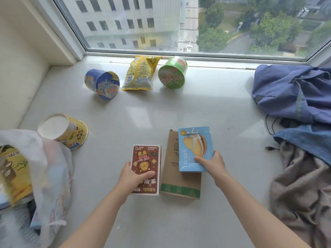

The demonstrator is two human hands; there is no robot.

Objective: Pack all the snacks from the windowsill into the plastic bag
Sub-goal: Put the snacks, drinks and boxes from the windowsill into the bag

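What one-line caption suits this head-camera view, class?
Left hand grips the brown cartoon box, right hand grips the blue box, at a snack-strewn windowsill beside the plastic bag.

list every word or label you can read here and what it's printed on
"Yuogee": tall light blue biscuit box, running up its front.
"Sma", cut off: flat brown cardboard box partly hidden by it.
"BEERUS", probably, upside down: brown cartoon-bear box.
Too blurred: print on the blue paper cup, green paper cup, yellow paper cup, yellow snack bag.

Left hand [133, 178] stretched forward gripping brown box [146, 158], right hand [212, 162] alongside gripping blue box [194, 145]
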